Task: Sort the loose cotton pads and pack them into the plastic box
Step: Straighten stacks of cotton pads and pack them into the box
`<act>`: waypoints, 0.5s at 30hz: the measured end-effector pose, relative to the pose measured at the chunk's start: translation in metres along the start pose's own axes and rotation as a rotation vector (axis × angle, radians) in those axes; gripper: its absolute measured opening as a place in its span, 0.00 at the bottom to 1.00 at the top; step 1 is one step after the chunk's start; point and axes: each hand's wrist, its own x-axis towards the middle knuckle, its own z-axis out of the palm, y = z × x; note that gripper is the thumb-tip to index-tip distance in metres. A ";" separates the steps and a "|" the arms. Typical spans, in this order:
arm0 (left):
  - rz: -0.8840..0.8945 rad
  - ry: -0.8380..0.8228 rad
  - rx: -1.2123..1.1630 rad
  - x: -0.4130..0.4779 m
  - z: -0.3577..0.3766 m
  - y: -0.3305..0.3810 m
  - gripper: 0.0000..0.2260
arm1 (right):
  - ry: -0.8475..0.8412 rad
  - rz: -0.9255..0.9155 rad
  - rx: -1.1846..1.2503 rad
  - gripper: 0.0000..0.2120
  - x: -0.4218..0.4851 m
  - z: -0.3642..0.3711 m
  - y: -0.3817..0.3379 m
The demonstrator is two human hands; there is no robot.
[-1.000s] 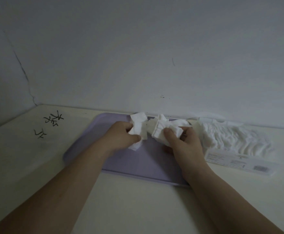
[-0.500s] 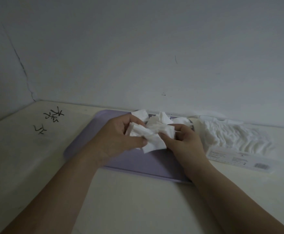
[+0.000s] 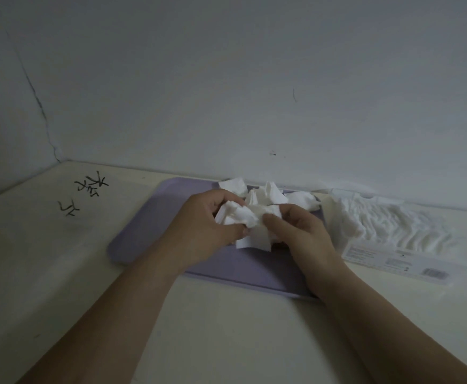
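A bundle of white cotton pads [image 3: 247, 221] is gripped between my left hand [image 3: 208, 225] and my right hand [image 3: 300, 231], both curled round it over the lilac tray [image 3: 143, 231]. More loose pads [image 3: 268, 195] lie in a heap at the tray's far edge, just behind my fingers. To the right stands the clear plastic box [image 3: 393, 252] with a printed label on its front, holding rows of white pads [image 3: 393, 225].
The cream table [image 3: 226, 328] meets a pale wall at the back and at the left corner. Black handwritten marks [image 3: 88, 189] are on the table left of the tray. The tray's near rim lies under my forearms.
My hands held separate clumps apart a second ago. They have come together, and both now grip one merged bundle lower over the tray.
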 end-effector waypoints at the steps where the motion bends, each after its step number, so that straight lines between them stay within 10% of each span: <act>1: 0.006 0.022 0.015 0.000 0.001 0.000 0.13 | -0.021 0.000 0.006 0.15 -0.001 0.000 -0.001; 4: 0.003 0.076 0.053 0.001 0.004 -0.002 0.12 | -0.042 -0.010 -0.143 0.28 -0.002 0.002 0.000; 15: -0.039 0.164 -0.225 0.009 -0.011 -0.006 0.09 | 0.105 0.035 0.071 0.14 0.007 -0.002 0.006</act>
